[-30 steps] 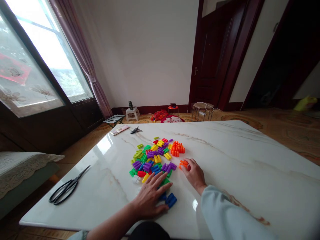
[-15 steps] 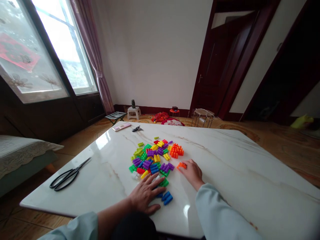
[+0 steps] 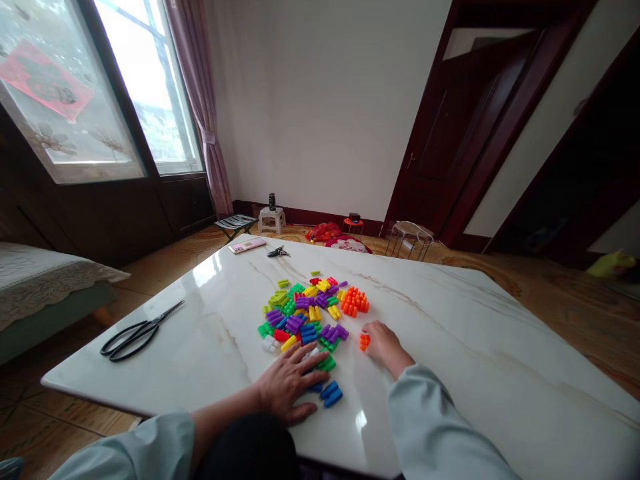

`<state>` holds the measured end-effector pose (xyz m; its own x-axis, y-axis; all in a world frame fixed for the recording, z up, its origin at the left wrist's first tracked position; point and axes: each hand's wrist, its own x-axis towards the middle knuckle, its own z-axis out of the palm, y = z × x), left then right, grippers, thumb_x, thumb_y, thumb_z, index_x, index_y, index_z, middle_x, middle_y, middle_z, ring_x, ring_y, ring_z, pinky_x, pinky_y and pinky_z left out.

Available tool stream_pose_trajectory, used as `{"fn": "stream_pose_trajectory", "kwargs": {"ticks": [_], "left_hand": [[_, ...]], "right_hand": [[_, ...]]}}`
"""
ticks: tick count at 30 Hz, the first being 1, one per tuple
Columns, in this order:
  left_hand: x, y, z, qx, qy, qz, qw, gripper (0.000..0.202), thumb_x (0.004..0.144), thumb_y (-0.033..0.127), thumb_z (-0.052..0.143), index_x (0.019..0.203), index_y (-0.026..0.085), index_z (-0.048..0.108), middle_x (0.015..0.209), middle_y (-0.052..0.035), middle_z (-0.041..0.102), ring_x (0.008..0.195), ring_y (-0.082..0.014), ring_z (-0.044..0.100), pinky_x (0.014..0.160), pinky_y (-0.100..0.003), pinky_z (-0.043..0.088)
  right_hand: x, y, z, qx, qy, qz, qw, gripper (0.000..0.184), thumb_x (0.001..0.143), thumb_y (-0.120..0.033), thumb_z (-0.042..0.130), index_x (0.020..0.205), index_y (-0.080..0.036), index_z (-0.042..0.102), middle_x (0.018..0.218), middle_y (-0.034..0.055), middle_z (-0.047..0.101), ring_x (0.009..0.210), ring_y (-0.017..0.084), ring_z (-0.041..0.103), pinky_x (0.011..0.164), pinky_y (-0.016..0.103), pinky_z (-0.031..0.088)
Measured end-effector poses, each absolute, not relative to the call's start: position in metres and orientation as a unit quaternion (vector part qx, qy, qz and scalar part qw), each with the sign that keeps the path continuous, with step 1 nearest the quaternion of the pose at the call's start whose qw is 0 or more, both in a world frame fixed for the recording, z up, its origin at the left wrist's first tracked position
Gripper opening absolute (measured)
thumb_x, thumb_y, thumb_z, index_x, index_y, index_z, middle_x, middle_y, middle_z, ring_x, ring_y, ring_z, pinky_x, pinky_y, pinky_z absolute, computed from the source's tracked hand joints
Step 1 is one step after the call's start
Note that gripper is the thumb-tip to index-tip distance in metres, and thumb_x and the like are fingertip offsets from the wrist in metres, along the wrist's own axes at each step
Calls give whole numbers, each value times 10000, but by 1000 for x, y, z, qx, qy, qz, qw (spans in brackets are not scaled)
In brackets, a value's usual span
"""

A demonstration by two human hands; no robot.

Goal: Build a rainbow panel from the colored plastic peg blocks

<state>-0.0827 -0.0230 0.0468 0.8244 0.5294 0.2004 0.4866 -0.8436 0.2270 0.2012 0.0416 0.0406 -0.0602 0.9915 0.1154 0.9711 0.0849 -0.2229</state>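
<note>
My right hand [image 3: 383, 343] pinches a small orange building block [image 3: 365, 342] just right of the pile, with its fingertips curled round one side. Spread flat near the table's front edge is my left hand [image 3: 290, 381], its fingers over a white block and touching the green block [image 3: 327, 363]. Blue blocks [image 3: 331, 393] lie by its thumb and fingers, partly covered. Ahead of both hands is a loose pile of purple blocks [image 3: 296, 324], yellow, red, green and blue ones. An orange cluster of blocks [image 3: 355, 302] sits at the pile's right side.
Black-handled scissors [image 3: 143, 332] lie on the left of the marble-patterned table [image 3: 450, 333]. A phone [image 3: 247, 245] and small dark pliers [image 3: 277, 252] rest near the far edge. Stools [image 3: 271, 219] stand on the floor beyond, along with a red bag [image 3: 325, 232].
The orange block in my right hand has turned from lying lengthwise to standing more upright. My left hand stays spread over the same blocks. The view has tilted slightly.
</note>
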Motion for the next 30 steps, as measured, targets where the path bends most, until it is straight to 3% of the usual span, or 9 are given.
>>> {"fn": "stream_pose_trajectory", "kwargs": {"ticks": [8,11,15,20,30], "left_hand": [[-84,-22,45,951,265,129,89,628,771,496,596,1361,338,452,1517,-19,354,1397,-359,275,1125,-552,242],[-85,-22,44,951,266,127,91,635,780,495,589,1376,337,435,1524,-22,339,1402,-355,265,1130,-556,229],[-86,-21,41,951,261,134,96,641,775,495,594,1378,347,434,1525,-17,338,1398,-351,276,1129,-541,243],[-86,-20,40,951,263,136,93,613,778,494,582,1362,359,455,1527,7,332,1392,-353,289,1135,-540,235],[-87,-22,47,950,264,124,107,622,789,486,573,1382,362,430,1536,9,313,1406,-346,259,1137,-534,232]], "right_hand": [[198,42,47,-683,-719,23,126,278,619,-64,640,836,-221,712,909,58,636,703,159,608,650,249,423],[202,46,48,-679,-703,38,210,175,678,-124,606,794,-207,708,850,54,650,732,175,616,683,261,448],[212,50,32,-665,-660,63,345,204,734,-171,523,828,-192,703,870,62,678,762,180,627,752,288,478],[219,58,8,-702,-575,70,415,214,722,-204,494,858,-173,656,812,72,694,737,202,632,705,307,482],[205,85,9,-706,-577,48,409,235,744,-190,488,921,-153,637,909,108,685,781,208,615,762,325,466]]}}
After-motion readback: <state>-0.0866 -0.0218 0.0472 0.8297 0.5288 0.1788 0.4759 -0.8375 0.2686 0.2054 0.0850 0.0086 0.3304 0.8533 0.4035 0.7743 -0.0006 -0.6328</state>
